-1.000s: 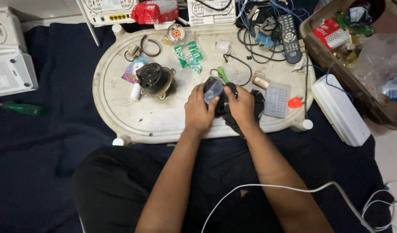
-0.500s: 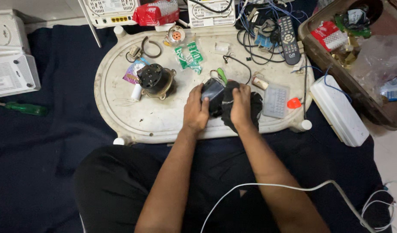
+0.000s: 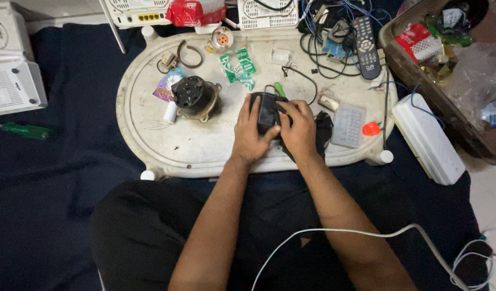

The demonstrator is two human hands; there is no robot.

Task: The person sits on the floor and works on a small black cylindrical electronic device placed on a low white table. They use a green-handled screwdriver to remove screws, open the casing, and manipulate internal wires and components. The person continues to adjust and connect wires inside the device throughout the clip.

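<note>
At centre frame, on the white oval tabletop, both my hands meet on a small black device. Left hand: grip wrapped around the device's left side and lower edge, thumb pressed against its face. Right hand: fingers curled over the device's right side, fingertips pinching at its upper right edge. The device sits just above the tabletop's near rim; whether it rests on the surface or is lifted, I cannot tell. A black cloth-like piece lies under and to the right of my right hand.

Just above the device: a green-handled tool, partly hidden behind it, and a thin black wire loop. Right of the hands: a grey keypad-like panel, then a small orange-red cap. Left of the hands: a round black motor on a metal base, with a white cylinder touching its left side. Further up: a green packet, a black remote among tangled cables.

Off the tabletop: a white oblong box at right, a green screwdriver at far left on the dark blue cloth, a white cable across my lap at the bottom.
</note>
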